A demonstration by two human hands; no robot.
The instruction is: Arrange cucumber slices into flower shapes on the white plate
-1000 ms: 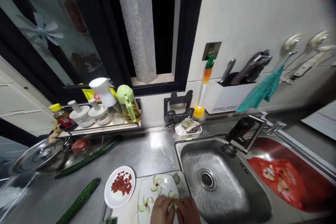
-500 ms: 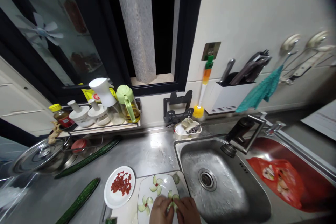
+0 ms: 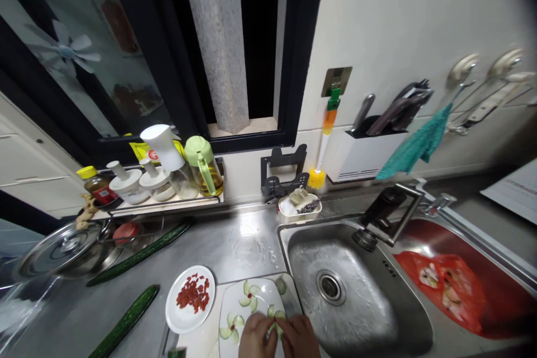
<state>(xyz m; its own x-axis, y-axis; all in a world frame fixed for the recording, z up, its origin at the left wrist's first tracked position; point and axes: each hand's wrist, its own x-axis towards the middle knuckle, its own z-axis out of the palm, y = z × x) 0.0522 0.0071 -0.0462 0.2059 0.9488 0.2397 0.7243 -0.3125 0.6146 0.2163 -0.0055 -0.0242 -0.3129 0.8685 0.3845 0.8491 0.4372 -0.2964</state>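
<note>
My left hand (image 3: 257,337) and my right hand (image 3: 300,337) meet over the right part of a white square plate (image 3: 229,302). Their fingers are bent and closed round thin pale-green cucumber slices (image 3: 272,311), with the fingertips nearly touching; the hands partly hide these slices. Two pinwheel shapes of cucumber slices, each with a red dried berry at its centre, lie on the plate: one cucumber flower (image 3: 248,295) towards the back and another cucumber flower (image 3: 232,327) at the left. Left of the plate stands a round white dish (image 3: 172,313) of red dried berries (image 3: 193,293).
A cutting board (image 3: 210,338) lies under the plate, with a cucumber piece (image 3: 177,353) on it. Whole cucumbers (image 3: 126,321) lie on the left counter. To the right is a steel sink (image 3: 369,313) with a tap (image 3: 403,212); a red bag (image 3: 457,291) lies in the second basin.
Almost nothing differs. The view has shifted very slightly, and both hands stay at the same cucumber slices with their fingers closed.
</note>
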